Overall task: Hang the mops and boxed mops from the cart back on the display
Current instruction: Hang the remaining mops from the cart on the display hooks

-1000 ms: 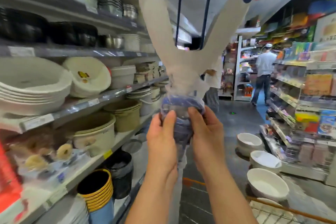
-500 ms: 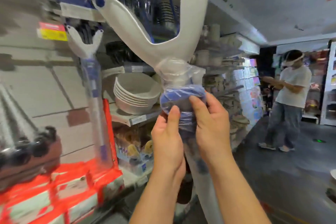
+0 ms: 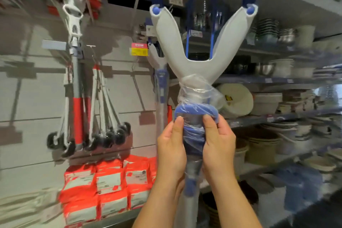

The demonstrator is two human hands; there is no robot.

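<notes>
1. Filling the whole side left of the fingers, a slatted display wall (image 3: 33,98) has bare panel between its hanging stock.
2. Right of the fingers run shelves (image 3: 277,116) of stacked bowls (image 3: 235,98); much of it is smeared and hard to make out.
3. The mop (image 3: 196,65) stands upright in the middle, its grey Y-shaped yoke above the fingers. Its blue arms leave the top edge, so the head is cut off.
4. Both hands grip its plastic-wrapped shaft just under the blue collar (image 3: 196,111). The left hand (image 3: 171,146) and right hand (image 3: 219,144) have thumbs pressed on the front and fingers (image 3: 218,118) curled round behind.
5. Well left of the fingers hangs a bundle of red-and-grey mops (image 3: 77,102).
6. Below and left of the fingers sit red boxed mops (image 3: 109,185) (labels unreadable).
7. Just left of the fingers, behind the held shaft, hangs a second wrapped mop (image 3: 160,87), partly hidden by the yoke.
8. Above it is a pink-and-yellow price tag (image 3: 139,49), with open wall to its left.
</notes>
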